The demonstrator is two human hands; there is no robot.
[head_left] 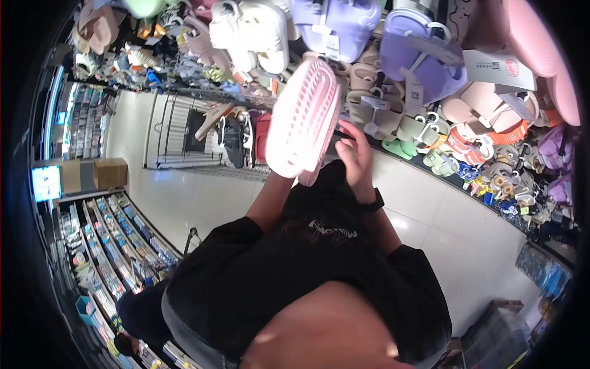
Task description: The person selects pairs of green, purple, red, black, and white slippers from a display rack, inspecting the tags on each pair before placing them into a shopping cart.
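A pair of pale pink slippers (304, 120), soles ribbed, is held up in front of the shelf. My left forearm reaches up behind them; the slippers cover my left hand, which holds them from underneath, and its fingers do not show. Just right of the slippers is my right hand (357, 154), fingers apart and nothing in it, with a dark band on the wrist. Its fingertips are close to the slippers' edge; whether they touch cannot be made out.
Purple slippers (335, 27), white slippers (252, 34) and many sandals hang along the top and right. A wire cart (175, 132) with shoes stands at the left. A cardboard box (110, 173) and goods shelves lie beyond. A person in dark clothes (144, 310) is at the lower left.
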